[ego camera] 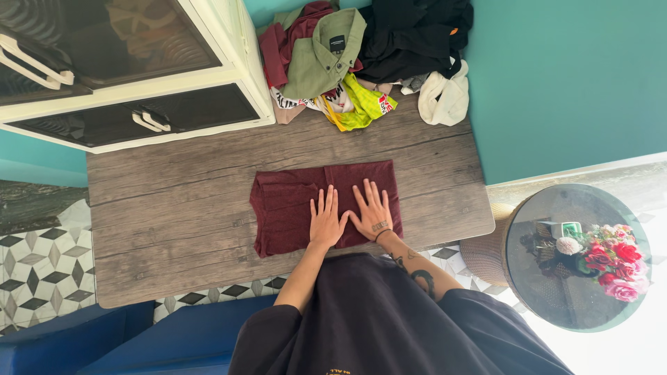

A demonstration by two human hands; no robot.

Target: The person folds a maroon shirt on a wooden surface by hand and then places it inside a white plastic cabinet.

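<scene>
A dark red garment (288, 205) lies folded flat in a rectangle on the grey wooden table (174, 222). My left hand (325, 219) rests palm down on its near right part, fingers spread. Beside it, my right hand (373, 210) also presses flat on the cloth, thumbs of both hands nearly touching. Neither hand grips anything.
A pile of clothes (361, 55) in green, maroon, black, yellow and white sits at the table's far edge against the teal wall. A white cabinet (139, 104) with dark glass doors stands at far left. A round glass side table (577, 257) with flowers (615, 260) is at right. Blue seat (160, 340) below.
</scene>
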